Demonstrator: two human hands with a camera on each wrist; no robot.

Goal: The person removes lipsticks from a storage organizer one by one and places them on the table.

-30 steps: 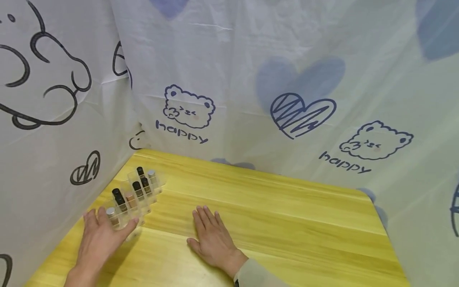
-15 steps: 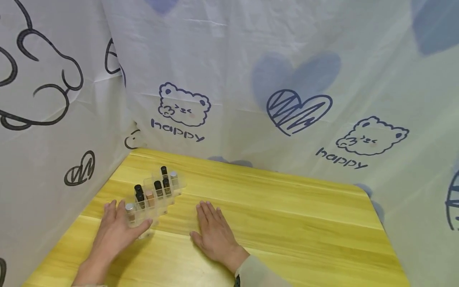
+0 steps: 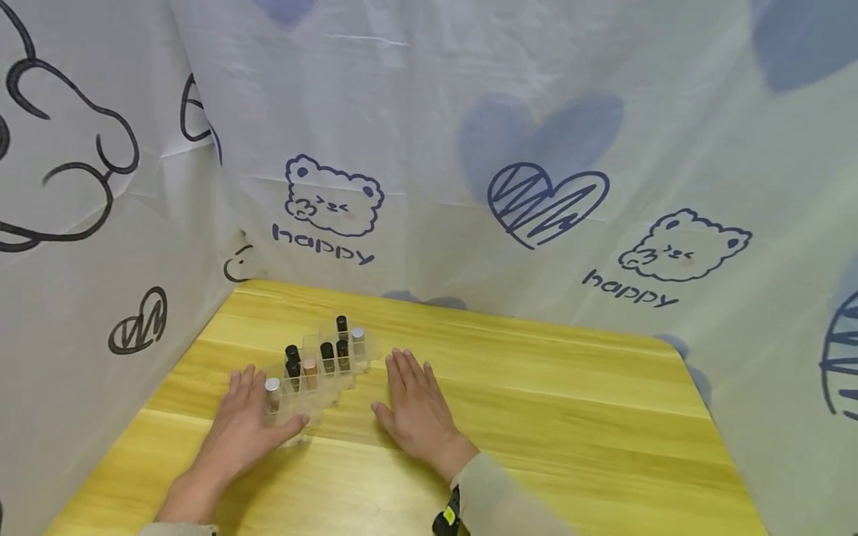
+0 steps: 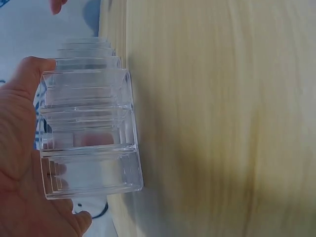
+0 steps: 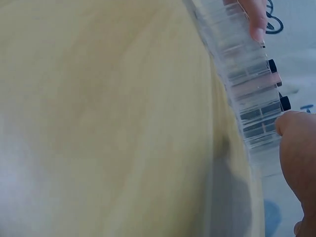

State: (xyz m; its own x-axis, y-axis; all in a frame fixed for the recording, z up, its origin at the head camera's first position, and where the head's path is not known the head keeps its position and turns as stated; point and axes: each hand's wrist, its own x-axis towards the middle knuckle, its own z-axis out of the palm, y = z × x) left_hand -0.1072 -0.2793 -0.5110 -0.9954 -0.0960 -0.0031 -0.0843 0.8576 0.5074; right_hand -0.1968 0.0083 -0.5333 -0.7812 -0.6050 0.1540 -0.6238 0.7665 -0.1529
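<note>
A clear acrylic stepped organizer (image 3: pixel 298 408) stands at the left of the yellow tabletop, running diagonally away from me. Small capped tubes fill some of its slots: several black caps (image 3: pixel 326 348), a peach-coloured tube (image 3: pixel 310 372) and silver caps (image 3: pixel 272 385). My left hand (image 3: pixel 236 432) holds its near end, thumb along the front face and fingers round the far side. The left wrist view shows bare clear slots (image 4: pixel 89 128) between thumb and fingers. My right hand (image 3: pixel 417 417) lies with straight fingers beside the organizer's right end; in the right wrist view its thumb (image 5: pixel 291 123) overlaps that end.
The wood-grain table (image 3: pixel 550 432) stretches to the right, with a rounded far right corner. White cloth (image 3: pixel 436 97) printed with hearts and bears hangs behind the table, and another sheet (image 3: pixel 60 298) hangs along its left edge.
The organizer has slid to the right with my left hand on it. My right hand has shifted slightly forward and right, and the organizer's far end now lies close to it.
</note>
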